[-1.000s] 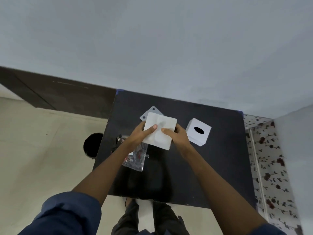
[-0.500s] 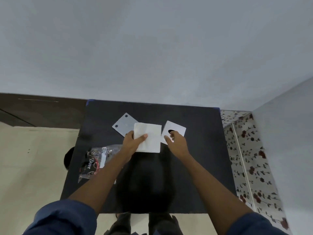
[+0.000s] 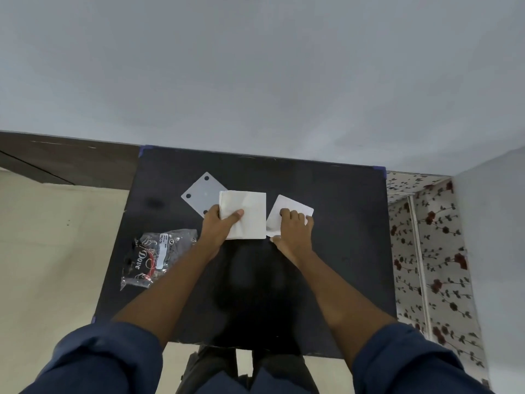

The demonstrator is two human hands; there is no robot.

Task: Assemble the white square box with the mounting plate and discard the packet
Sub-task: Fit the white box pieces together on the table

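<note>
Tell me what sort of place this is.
Probably a room in a home, not a workshop: a small black table stands against a plain painted wall, on a pale tiled floor, with rose-patterned covering to the right.

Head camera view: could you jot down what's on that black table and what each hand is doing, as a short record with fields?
Table: black table, set against a grey wall
Left hand: left hand grips a folded white sheet, thumb on top
Right hand: right hand, fingers curled over the white box
Plate: grey plate with holes, flat, partly under the sheet
Packet: clear printed packet, near the table's left edge, untouched
Box and plate: apart, not joined
</note>
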